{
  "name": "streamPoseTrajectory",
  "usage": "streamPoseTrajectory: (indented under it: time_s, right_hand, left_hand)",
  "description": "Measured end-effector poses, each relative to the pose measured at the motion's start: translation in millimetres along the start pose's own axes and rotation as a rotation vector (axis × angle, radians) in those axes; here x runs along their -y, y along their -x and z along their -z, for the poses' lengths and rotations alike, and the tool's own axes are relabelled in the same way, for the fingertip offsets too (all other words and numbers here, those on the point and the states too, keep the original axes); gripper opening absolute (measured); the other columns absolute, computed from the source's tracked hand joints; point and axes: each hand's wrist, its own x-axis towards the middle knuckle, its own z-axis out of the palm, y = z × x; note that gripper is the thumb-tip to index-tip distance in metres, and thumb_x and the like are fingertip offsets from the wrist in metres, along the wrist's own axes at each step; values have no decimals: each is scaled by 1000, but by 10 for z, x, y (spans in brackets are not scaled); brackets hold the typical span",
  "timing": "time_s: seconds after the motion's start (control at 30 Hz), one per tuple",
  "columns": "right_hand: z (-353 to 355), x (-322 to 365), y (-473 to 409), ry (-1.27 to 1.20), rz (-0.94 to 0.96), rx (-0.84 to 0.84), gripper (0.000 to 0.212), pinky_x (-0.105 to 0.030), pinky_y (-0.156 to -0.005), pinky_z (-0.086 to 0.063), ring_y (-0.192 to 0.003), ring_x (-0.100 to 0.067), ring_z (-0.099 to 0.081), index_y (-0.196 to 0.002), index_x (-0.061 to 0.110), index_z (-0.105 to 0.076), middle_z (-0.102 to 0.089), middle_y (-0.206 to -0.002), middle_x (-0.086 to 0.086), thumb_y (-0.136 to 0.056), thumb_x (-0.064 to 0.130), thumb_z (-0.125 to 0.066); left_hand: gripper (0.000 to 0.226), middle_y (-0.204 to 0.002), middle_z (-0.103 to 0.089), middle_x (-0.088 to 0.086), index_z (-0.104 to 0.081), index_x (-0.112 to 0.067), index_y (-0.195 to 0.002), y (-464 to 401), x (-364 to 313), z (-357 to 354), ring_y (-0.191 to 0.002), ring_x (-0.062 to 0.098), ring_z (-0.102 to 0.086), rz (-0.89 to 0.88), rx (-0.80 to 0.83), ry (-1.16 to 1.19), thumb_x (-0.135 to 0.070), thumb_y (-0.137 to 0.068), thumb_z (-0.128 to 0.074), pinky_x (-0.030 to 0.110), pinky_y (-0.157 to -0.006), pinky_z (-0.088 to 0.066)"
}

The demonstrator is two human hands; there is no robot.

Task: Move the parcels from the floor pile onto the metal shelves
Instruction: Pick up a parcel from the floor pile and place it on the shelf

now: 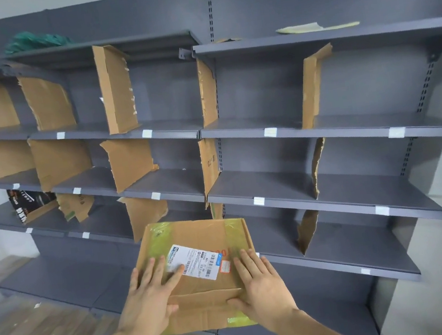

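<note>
Left hand [150,296] and right hand [261,281] grip the parcel [200,272] before metal shelves [301,184] — torn cardboard dividers [115,88] stand between bays.

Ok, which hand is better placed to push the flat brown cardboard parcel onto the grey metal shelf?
Probably neither alone: left hand and right hand both grip the flat brown cardboard parcel, thumbs on its near side, before the grey metal shelf.

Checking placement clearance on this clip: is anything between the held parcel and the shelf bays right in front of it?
Nothing visible blocks it. Both hands, left and right, hold the cardboard parcel before the metal shelves; nearby bays are bare, with upright cardboard dividers at their sides.
</note>
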Motion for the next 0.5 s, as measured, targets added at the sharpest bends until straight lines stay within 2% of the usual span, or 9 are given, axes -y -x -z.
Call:
streamPoseTrajectory:
  time_s: [0.07,0.1,0.13,0.23,0.33,0.37,0.5]
  right_hand:
    - [62,47,-194,-49,31,-16,92,-39,-117,-10,-150,-23,-16,-154,17,-27,-20,-162,-5,-83,71,-45]
    - [100,78,-303,-94,22,8,98,-36,-118,-2,-152,-21,1,-157,18,-11,-4,-165,-3,-84,70,-49]
    - [127,109,-412,-128,8,29,103,-33,-120,0,-151,-19,10,-158,18,-2,4,-165,-1,-84,70,-52]
    - [181,254,-749,-139,13,31,107,-31,-121,-10,-149,-16,16,-157,18,4,8,-164,1,-84,69,-55]
    - [149,465,-1079,-126,45,46,106,-31,-123,-11,-149,-16,18,-157,15,6,11,-164,0,-86,70,-51]
    - [118,557,-1185,-116,54,52,106,-31,-123,-10,-149,-17,19,-156,14,7,12,-164,-1,-86,70,-49]
    - [-53,1047,-1608,-93,85,104,104,-35,-123,-12,-149,-18,19,-156,13,9,14,-164,-1,-89,68,-48]
  left_hand:
    - [106,-136,-58,17,-59,-29,-135,-81,122,-19,-125,38,-55,-13,-25,-22,-47,-37,-97,60,-96,-46]
    - [106,-137,-57,17,-58,-30,-136,-130,185,9,-126,37,-55,-8,-43,-28,-47,-39,-96,59,-97,-45]
    - [106,-138,-56,16,-55,-31,-138,-180,258,-1,-128,37,-53,4,-59,-25,-47,-41,-96,58,-99,-44]
    - [103,-150,-44,14,-37,-36,-147,-304,481,88,-139,35,-39,49,-35,-12,-50,-59,-88,57,-110,-31]
    - [89,-163,-4,10,-6,-40,-155,-413,779,83,-151,32,-3,67,-69,-1,-51,-88,-63,51,-119,-1]
    - [86,-164,2,10,-1,-39,-155,-432,895,68,-151,31,3,85,-56,8,-51,-91,-58,49,-120,3]
    - [86,-165,3,10,1,-40,-155,-454,1455,-138,-151,31,7,136,-25,57,-49,-92,-57,44,-118,8]
